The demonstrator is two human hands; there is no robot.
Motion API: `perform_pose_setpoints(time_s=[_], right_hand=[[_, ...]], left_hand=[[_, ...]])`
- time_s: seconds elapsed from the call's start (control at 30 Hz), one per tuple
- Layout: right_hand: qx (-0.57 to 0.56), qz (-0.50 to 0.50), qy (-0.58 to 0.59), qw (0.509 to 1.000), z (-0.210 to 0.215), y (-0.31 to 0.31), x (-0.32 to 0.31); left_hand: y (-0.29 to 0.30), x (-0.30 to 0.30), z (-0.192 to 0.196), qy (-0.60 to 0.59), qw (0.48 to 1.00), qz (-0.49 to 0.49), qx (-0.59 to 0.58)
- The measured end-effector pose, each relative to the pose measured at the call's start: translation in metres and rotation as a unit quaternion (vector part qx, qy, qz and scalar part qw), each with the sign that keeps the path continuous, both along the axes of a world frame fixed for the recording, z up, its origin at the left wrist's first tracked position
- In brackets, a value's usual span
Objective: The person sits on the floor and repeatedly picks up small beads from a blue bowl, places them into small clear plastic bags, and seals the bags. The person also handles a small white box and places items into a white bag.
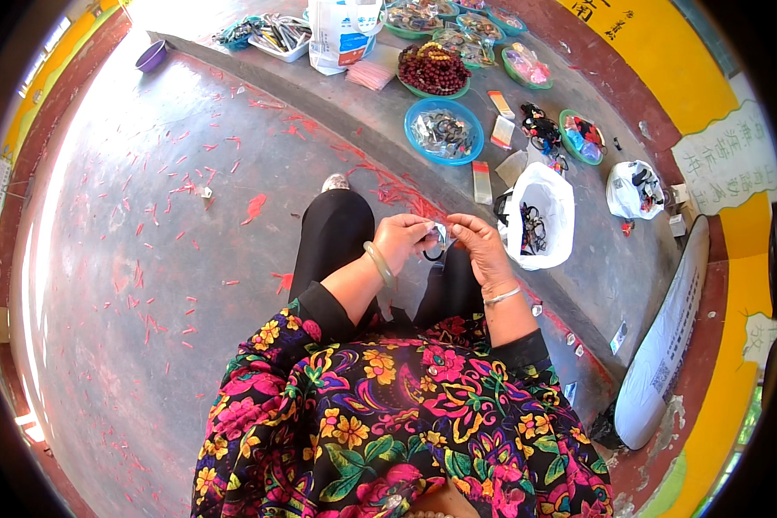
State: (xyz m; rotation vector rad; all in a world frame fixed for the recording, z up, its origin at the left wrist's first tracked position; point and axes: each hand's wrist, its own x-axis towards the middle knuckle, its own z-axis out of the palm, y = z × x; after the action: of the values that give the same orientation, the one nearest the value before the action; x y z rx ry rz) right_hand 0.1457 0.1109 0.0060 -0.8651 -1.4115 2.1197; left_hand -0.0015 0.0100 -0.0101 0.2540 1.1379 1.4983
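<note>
1. above the legs (335, 233), in the head view, the left hand (402, 245) pinches what looks like a clear packet (441, 232); the right hand (482, 249) seems to pinch its other side.
2. a slack pinch could drop it to the floor (194, 371).
3. a hard tug might tear it.
4. a rightward swing could knock the bag (562, 200) just beside.

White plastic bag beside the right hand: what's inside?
The open white plastic bag shows a tangle of dark, cord-like pieces. Whatever lies beneath the top layer is covered, so their number and the bag's bottom can't be seen.
</note>
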Motion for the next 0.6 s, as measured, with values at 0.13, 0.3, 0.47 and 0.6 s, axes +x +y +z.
perform_pose_setpoints(time_s=[0.13, 0.3, 0.47, 0.6], right_hand=[[0.011, 0.004, -0.007, 1.0, -0.007, -0.005, -0.004], [-0.005, -0.008, -0.005, 1.0, -0.013, -0.006, -0.006], [-0.004, -0.033, 0.014, 0.999, -0.012, -0.007, -0.005], [0.016, -0.046, 0.026, 0.998, -0.018, -0.006, -0.005]], left_hand=[[0.001, 0.004, -0.005, 0.053, 0.998, -0.013, 0.021], [0.002, 0.005, -0.01, 0.094, 0.995, -0.034, 0.017], [0.001, 0.005, -0.005, 0.079, 0.996, -0.043, 0.029], [0.001, 0.002, -0.004, 0.066, 0.996, -0.055, 0.035]])
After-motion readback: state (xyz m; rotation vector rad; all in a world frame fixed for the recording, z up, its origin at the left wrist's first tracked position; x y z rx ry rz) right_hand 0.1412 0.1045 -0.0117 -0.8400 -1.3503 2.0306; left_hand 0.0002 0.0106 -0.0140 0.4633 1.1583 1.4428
